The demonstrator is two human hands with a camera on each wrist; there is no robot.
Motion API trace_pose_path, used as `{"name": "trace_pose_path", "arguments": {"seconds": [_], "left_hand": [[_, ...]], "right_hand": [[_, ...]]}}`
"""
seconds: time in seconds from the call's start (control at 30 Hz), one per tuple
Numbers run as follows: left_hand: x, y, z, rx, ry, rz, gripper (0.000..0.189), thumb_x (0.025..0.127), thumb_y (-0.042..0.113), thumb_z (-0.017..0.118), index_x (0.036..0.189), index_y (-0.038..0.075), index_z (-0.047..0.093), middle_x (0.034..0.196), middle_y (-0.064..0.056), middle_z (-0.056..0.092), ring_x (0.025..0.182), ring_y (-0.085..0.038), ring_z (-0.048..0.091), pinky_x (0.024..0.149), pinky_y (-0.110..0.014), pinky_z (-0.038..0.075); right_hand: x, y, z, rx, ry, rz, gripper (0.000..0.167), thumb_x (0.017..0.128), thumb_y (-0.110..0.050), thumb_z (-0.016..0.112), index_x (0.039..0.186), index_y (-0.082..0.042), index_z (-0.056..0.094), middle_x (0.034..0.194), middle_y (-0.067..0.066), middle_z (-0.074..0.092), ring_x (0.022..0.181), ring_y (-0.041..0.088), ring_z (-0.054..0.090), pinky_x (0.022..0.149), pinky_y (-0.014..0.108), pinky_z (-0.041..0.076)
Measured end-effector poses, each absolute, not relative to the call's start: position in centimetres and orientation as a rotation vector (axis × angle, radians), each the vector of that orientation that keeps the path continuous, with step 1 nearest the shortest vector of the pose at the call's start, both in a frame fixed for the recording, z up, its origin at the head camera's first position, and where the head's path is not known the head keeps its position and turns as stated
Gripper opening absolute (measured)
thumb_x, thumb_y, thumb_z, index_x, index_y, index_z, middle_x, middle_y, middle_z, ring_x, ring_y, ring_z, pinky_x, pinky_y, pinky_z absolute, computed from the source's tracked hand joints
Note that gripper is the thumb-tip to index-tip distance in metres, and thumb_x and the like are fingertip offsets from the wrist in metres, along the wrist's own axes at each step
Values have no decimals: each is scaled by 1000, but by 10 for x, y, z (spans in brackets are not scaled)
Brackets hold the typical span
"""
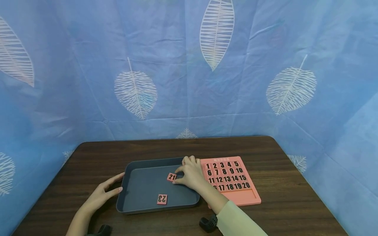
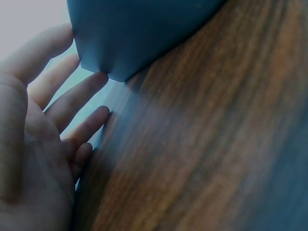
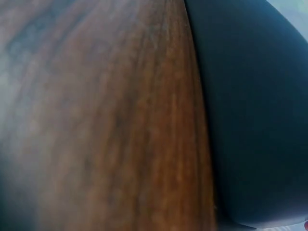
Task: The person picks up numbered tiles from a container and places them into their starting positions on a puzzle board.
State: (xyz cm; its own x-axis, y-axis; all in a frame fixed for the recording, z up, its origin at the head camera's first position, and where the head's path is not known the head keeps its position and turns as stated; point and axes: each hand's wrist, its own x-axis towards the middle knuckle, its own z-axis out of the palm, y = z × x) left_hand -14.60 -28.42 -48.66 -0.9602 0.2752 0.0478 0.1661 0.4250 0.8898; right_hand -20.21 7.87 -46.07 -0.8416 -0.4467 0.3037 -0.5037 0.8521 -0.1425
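Note:
My right hand (image 1: pixel 190 173) reaches over the right side of the dark tray (image 1: pixel 141 210), thumb and index fingertip at the right corners of a pink number tile marked 21 (image 1: pixel 171 177), pinching it. Closer to the tray's front lies a second tile, 23 (image 1: pixel 162 199), upside down from here. Against the tray's left side rests my left hand (image 1: pixel 98 196), its fingers relaxed and spread; in the left wrist view fingertips (image 2: pixel 98 79) meet the tray's outer wall (image 2: pixel 130 33). The right wrist view shows no fingers, only tabletop and the tray's side (image 3: pixel 255 110).
Right of the tray lies a pink number board (image 1: pixel 245 198) with numbers in rows up to 20 and a bare strip at its front. My right forearm covers its left edge and part of 16. Behind the wooden table (image 1: pixel 283 183) hangs a blue leaf-patterned cloth (image 1: pixel 177 91).

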Motion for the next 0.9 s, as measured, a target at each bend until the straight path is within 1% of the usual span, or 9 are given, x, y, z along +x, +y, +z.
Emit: {"name": "trace_pose_path", "arguments": {"seconds": [0.13,0.3,0.63,0.9], "left_hand": [[-146,-285,-486,401,2563,1577,56,97,21,59,148,11,38,149,-21,32,134,-50,23,92,-75,24],[-146,-286,-487,393,2544,1585,56,97,21,59,148,12,37,150,-21,31,134,-50,22,91,-75,25],[-146,-286,-489,395,2517,1618,57,96,20,59,148,10,38,150,-23,30,134,-51,22,93,-69,32],[-147,-286,-490,418,2508,1642,57,97,19,59,148,9,37,150,-24,29,134,-51,23,94,-64,37]], "right_hand": [[-204,77,-463,721,-2776,290,37,67,-63,76,92,-35,77,84,-6,30,80,18,26,69,38,19],[-204,77,-464,723,-2807,308,32,70,-60,76,90,-35,77,84,-5,31,81,18,26,70,38,19],[-201,81,-463,766,-2788,457,24,73,-51,79,90,-33,76,84,-5,30,81,18,26,69,39,18],[-195,90,-453,823,-2653,594,19,75,-44,80,89,-32,76,86,-5,28,83,17,25,71,40,17]]}}
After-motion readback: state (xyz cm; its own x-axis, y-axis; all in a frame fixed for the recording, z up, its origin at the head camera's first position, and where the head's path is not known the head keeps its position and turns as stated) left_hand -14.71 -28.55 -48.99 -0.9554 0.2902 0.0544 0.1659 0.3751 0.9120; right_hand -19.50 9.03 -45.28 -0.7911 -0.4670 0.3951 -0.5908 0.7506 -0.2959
